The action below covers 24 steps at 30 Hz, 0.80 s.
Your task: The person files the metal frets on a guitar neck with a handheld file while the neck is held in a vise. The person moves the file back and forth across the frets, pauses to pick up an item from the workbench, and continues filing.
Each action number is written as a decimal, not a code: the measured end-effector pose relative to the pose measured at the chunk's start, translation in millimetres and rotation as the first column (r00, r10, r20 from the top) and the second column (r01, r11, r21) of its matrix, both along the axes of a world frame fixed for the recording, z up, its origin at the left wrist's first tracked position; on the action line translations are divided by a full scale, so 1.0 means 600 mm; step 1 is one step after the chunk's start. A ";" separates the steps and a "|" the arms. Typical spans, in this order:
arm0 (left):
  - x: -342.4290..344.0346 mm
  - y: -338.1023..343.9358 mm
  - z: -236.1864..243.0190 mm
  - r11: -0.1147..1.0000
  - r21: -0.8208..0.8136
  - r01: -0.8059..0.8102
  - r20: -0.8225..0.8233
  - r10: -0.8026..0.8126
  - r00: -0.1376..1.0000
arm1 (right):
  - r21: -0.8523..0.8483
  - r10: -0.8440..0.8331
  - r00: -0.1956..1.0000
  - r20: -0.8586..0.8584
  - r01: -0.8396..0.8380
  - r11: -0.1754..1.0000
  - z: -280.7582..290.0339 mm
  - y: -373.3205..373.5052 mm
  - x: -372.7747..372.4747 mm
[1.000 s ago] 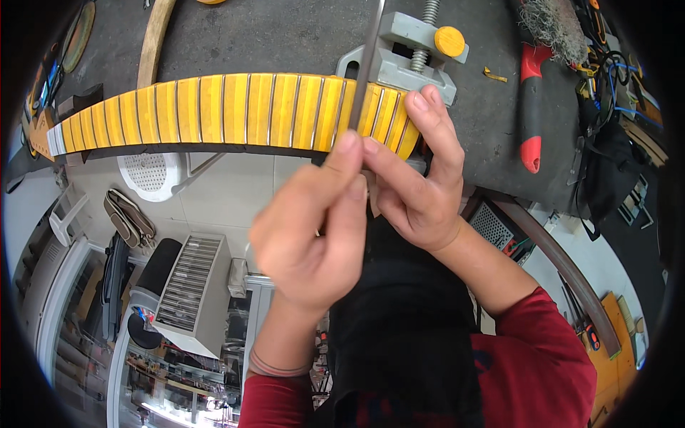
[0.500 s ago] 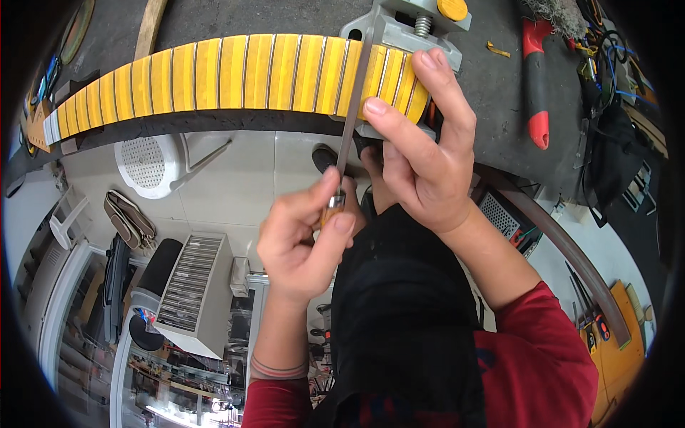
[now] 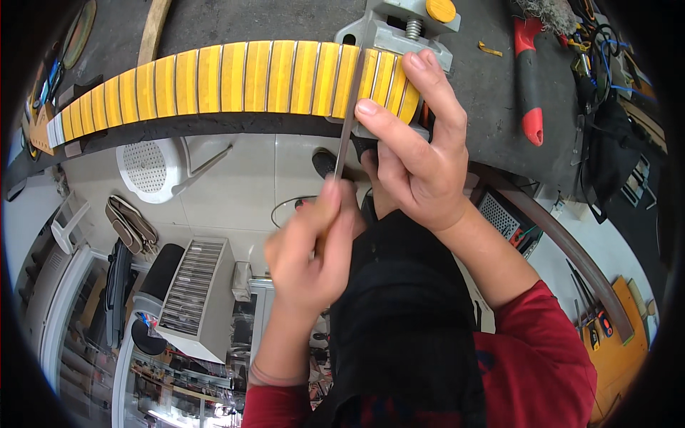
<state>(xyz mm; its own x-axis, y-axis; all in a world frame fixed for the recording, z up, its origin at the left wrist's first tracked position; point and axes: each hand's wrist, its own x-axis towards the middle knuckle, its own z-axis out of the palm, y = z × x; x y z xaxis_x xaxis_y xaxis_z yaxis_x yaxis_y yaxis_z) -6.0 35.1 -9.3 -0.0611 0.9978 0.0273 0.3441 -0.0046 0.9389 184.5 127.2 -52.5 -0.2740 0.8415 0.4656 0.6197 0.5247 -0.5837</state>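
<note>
A guitar neck (image 3: 235, 78), its fretboard covered in yellow tape strips between the metal frets, lies across the bench's near edge. My left hand (image 3: 310, 246), blurred by motion, is closed around the handle of a slim metal file (image 3: 345, 135); the fingers mostly hide the handle. The file crosses the neck, in line with the frets near its right end. My right hand (image 3: 428, 150) rests at that end with two fingers stretched over the tape and far edge. Its thumb tip lies on the neck, right beside the file. The other fingers curl below.
Behind the neck's right end stands a grey vise (image 3: 407, 36) with a yellow knob. A red-and-black handled tool (image 3: 528, 85) lies farther right on the dark bench (image 3: 285, 18). Below are a white perforated stool (image 3: 150, 167) and a white slotted box (image 3: 196, 292).
My left hand has drawn the file slightly toward my body. My right hand keeps its place on the neck, while the whole view has shifted a little.
</note>
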 end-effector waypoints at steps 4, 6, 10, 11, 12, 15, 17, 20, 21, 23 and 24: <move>-0.023 -0.046 0.021 1.000 0.002 0.021 -0.042 -0.021 0.999 | 0.052 0.008 1.000 0.005 -0.009 0.999 -0.006 0.001 -0.007; -0.007 0.024 0.021 0.999 0.041 0.024 -0.083 -0.020 0.996 | 0.049 0.012 1.000 0.007 -0.013 0.999 -0.001 0.000 -0.009; 0.016 0.073 0.027 0.997 -0.079 -0.008 -0.004 0.008 1.000 | -0.030 0.067 0.998 0.003 -0.067 0.997 0.016 0.000 -0.005; 0.015 0.064 0.024 0.997 -0.071 -0.018 0.000 0.019 1.000 | -0.029 0.064 0.998 0.001 -0.064 0.998 0.013 0.001 -0.004; 0.008 0.033 0.018 0.997 -0.071 -0.017 -0.004 0.017 1.000 | -0.030 0.063 0.998 0.002 -0.063 0.998 0.012 0.001 -0.002; -0.014 -0.033 0.016 0.999 0.053 0.011 -0.082 -0.006 0.997 | -0.035 0.069 0.998 0.012 -0.069 0.997 0.014 -0.001 -0.001; -0.015 -0.010 0.028 0.998 0.061 0.034 -0.115 -0.027 0.993 | -0.027 0.076 0.997 0.003 -0.076 0.997 0.011 -0.001 -0.004; 0.007 0.081 0.031 0.993 -0.103 0.062 -0.066 -0.069 0.995 | -0.034 0.076 0.997 0.008 -0.076 0.997 0.013 -0.001 -0.006; 0.008 0.083 0.034 0.993 -0.101 0.056 -0.074 -0.064 0.995 | -0.032 0.076 0.997 0.003 -0.076 0.997 0.019 0.001 -0.010; 0.011 0.066 0.018 0.999 0.033 0.036 -0.072 -0.034 0.997 | -0.046 0.055 0.998 0.009 -0.054 0.997 0.019 0.000 -0.007; 0.010 0.050 0.013 0.996 0.082 0.035 -0.085 -0.028 0.996 | -0.046 0.055 0.998 0.011 -0.054 0.997 0.018 -0.001 -0.003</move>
